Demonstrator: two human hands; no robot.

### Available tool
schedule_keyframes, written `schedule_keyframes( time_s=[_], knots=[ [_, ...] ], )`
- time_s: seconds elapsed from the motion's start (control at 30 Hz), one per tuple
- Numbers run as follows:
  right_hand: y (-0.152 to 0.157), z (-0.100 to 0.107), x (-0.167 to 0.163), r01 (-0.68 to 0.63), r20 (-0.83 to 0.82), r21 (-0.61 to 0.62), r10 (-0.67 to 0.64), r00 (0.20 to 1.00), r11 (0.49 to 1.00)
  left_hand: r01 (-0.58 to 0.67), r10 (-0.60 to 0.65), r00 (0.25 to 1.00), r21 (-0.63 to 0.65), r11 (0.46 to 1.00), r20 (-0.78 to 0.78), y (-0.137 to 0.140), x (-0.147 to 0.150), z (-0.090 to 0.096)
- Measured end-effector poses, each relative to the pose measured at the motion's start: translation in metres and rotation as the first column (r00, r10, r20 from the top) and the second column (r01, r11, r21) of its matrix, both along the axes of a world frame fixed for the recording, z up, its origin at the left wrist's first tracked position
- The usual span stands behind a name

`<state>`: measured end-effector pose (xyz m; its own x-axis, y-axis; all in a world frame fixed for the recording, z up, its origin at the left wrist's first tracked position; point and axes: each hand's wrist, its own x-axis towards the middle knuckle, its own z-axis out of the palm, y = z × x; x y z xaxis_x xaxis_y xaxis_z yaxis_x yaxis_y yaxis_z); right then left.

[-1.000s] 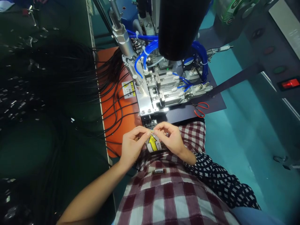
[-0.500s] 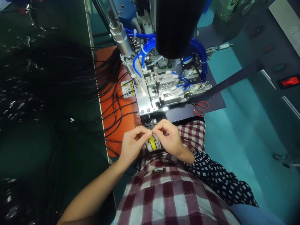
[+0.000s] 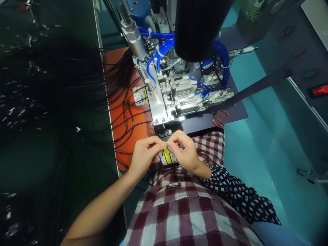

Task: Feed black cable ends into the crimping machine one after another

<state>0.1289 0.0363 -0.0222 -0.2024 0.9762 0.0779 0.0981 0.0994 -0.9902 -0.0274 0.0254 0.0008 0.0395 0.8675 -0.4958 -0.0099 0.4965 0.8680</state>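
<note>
Beside an orange flat worktop (image 3: 143,132), bare left hand (image 3: 143,153) and right hand (image 3: 186,153) pinch tiny pale wire-like strands (image 3: 166,143), likely light and pliable, best held near their tips.

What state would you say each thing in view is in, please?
Left hand: pinched shut on a tiny piece, too small to identify
Right hand: pinched shut at the same spot
Red-handled scissors: lying with handles apart
Blue tubes: bent in arcs
Black cables: loosely strung over the orange surface
Red switch: on or off unclear
</note>
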Motion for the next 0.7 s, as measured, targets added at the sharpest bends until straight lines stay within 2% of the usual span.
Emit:
schedule_keyframes(
  time_s=[0.1, 0.17, 0.3, 0.37, 0.43, 0.5, 0.7],
  knots=[
    [0.003, -0.003, 0.005, 0.020, 0.019, -0.036, -0.020, 1.000, 0.999, 0.135, -0.115, 0.982, 0.128, 0.983, -0.149, 0.002, -0.001, 0.001],
    [0.008, -0.006, 0.010, 0.027, 0.013, -0.089, -0.026, 1.000, 0.996, 0.209, -0.117, 0.942, 0.281, 0.937, -0.314, 0.004, -0.004, 0.000],
    [0.022, -0.017, 0.014, 0.038, -0.067, -0.236, -0.055, 0.996, 0.971, 0.370, 0.035, 0.802, 0.542, 0.754, -0.596, 0.009, -0.010, -0.010],
    [0.028, -0.023, 0.014, 0.014, -0.107, -0.312, -0.049, 0.993, 0.950, 0.432, 0.097, 0.765, 0.619, 0.656, -0.637, 0.012, -0.013, -0.017],
    [0.032, -0.028, 0.012, -0.009, -0.127, -0.363, -0.040, 0.991, 0.932, 0.481, 0.116, 0.742, 0.646, 0.593, -0.660, 0.014, -0.016, -0.023],
    [0.035, -0.031, 0.011, -0.017, -0.137, -0.388, -0.040, 0.990, 0.922, 0.525, 0.107, 0.714, 0.630, 0.572, -0.692, 0.015, -0.018, -0.026],
    [0.036, -0.032, 0.010, -0.016, -0.137, -0.413, -0.044, 0.990, 0.911, 0.604, 0.037, 0.645, 0.538, 0.588, -0.764, 0.015, -0.023, -0.027]
  ],
)
